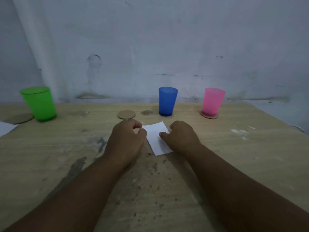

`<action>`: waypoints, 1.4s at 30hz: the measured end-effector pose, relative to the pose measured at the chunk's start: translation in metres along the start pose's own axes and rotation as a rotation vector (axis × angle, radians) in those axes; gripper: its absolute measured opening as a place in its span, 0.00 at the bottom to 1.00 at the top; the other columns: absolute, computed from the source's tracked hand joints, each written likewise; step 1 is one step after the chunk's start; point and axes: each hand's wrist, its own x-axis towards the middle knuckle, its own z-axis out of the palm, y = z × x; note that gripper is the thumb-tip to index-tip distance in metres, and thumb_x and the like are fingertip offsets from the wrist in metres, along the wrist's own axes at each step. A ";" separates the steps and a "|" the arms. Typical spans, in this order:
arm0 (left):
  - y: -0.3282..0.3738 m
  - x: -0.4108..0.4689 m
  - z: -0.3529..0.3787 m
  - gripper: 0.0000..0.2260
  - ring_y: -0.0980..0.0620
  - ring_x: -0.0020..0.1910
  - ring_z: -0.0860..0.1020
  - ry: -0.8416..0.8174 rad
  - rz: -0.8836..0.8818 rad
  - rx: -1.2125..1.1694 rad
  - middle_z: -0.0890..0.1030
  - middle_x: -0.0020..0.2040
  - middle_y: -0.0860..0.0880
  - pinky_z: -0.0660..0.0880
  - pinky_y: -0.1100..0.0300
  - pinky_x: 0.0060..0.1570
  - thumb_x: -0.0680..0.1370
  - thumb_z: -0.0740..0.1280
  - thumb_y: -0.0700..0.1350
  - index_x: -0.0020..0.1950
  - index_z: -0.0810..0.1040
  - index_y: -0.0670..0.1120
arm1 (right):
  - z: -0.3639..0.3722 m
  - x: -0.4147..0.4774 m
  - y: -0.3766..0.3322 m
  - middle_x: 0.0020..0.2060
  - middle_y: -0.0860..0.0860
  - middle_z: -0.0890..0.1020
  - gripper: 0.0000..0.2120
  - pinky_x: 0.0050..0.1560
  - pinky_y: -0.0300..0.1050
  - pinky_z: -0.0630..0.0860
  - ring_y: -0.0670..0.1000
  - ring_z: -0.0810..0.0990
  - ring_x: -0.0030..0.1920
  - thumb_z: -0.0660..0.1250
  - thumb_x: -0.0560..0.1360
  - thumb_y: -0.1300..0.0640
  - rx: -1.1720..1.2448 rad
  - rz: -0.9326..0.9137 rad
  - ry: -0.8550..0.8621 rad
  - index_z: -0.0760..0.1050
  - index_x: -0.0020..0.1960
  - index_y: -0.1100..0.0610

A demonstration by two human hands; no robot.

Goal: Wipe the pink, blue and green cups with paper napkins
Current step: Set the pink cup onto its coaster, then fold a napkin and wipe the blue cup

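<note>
Right hand (182,136) pinches napkin's (156,141) 3 o'clock edge; left hand (127,138) curled at 9, hold unclear; tugging may tear it.

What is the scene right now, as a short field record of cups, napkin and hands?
green plastic cup: upright, far left, beside a cardboard disc
blue plastic cup: upright, on bare wooden table
pink plastic cup: upright, on round cardboard coaster
white paper napkin: flat on table, between hands
left hand: fingers curled at napkin's edge
right hand: thumb on napkin
grip: unclear for both hands
</note>
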 end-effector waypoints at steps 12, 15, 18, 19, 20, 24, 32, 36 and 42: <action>-0.012 -0.003 0.007 0.22 0.49 0.65 0.72 -0.101 0.105 0.164 0.76 0.67 0.49 0.73 0.51 0.63 0.79 0.64 0.54 0.72 0.72 0.49 | 0.014 -0.001 -0.004 0.57 0.49 0.80 0.19 0.56 0.42 0.74 0.48 0.77 0.55 0.69 0.75 0.55 0.201 -0.006 0.125 0.75 0.66 0.53; -0.012 0.000 0.008 0.26 0.50 0.61 0.76 -0.059 0.098 0.123 0.78 0.65 0.49 0.76 0.50 0.58 0.77 0.64 0.61 0.71 0.73 0.49 | 0.010 -0.006 -0.008 0.47 0.48 0.81 0.18 0.39 0.30 0.68 0.45 0.76 0.44 0.70 0.76 0.57 0.436 -0.083 0.162 0.77 0.65 0.52; -0.006 0.000 0.005 0.20 0.58 0.48 0.80 -0.003 0.096 -0.122 0.83 0.53 0.54 0.79 0.61 0.44 0.77 0.66 0.61 0.62 0.78 0.49 | 0.007 -0.013 -0.012 0.44 0.47 0.80 0.18 0.37 0.26 0.70 0.42 0.76 0.42 0.71 0.76 0.58 0.607 -0.154 0.205 0.76 0.65 0.52; -0.005 0.000 0.003 0.14 0.60 0.44 0.80 0.009 0.090 -0.211 0.82 0.49 0.56 0.78 0.65 0.39 0.78 0.67 0.58 0.58 0.79 0.51 | 0.007 -0.014 -0.014 0.45 0.47 0.80 0.18 0.38 0.25 0.70 0.41 0.76 0.43 0.70 0.76 0.57 0.631 -0.161 0.208 0.75 0.65 0.52; -0.004 0.000 0.001 0.09 0.62 0.42 0.80 0.011 0.083 -0.274 0.82 0.48 0.58 0.77 0.68 0.36 0.79 0.67 0.55 0.55 0.78 0.53 | 0.006 -0.016 -0.015 0.47 0.47 0.79 0.19 0.39 0.26 0.70 0.41 0.76 0.44 0.71 0.76 0.56 0.648 -0.155 0.201 0.74 0.66 0.51; -0.011 0.002 -0.001 0.09 0.57 0.48 0.81 -0.031 0.029 -0.427 0.82 0.54 0.56 0.82 0.59 0.45 0.82 0.65 0.48 0.61 0.78 0.53 | 0.009 -0.017 -0.013 0.58 0.45 0.79 0.25 0.49 0.40 0.79 0.44 0.78 0.53 0.72 0.73 0.46 0.804 -0.046 0.019 0.72 0.68 0.49; -0.019 0.008 -0.001 0.10 0.51 0.52 0.83 -0.095 -0.071 -0.662 0.85 0.56 0.53 0.82 0.48 0.52 0.81 0.66 0.41 0.60 0.81 0.50 | 0.002 -0.016 -0.004 0.48 0.52 0.87 0.06 0.49 0.50 0.83 0.52 0.86 0.49 0.69 0.76 0.64 1.184 0.030 -0.196 0.82 0.51 0.57; -0.019 0.006 -0.007 0.13 0.47 0.50 0.84 -0.110 -0.078 -0.743 0.86 0.50 0.50 0.84 0.50 0.43 0.80 0.66 0.34 0.46 0.86 0.48 | 0.002 -0.017 -0.001 0.47 0.54 0.87 0.08 0.45 0.49 0.82 0.55 0.85 0.49 0.67 0.76 0.67 1.179 0.043 -0.170 0.83 0.50 0.58; -0.020 0.007 -0.007 0.15 0.45 0.51 0.83 -0.167 -0.108 -0.782 0.86 0.51 0.47 0.82 0.52 0.41 0.78 0.63 0.32 0.41 0.87 0.45 | -0.003 -0.018 -0.001 0.51 0.57 0.84 0.13 0.36 0.43 0.80 0.55 0.83 0.48 0.62 0.78 0.68 1.220 0.106 -0.224 0.84 0.45 0.60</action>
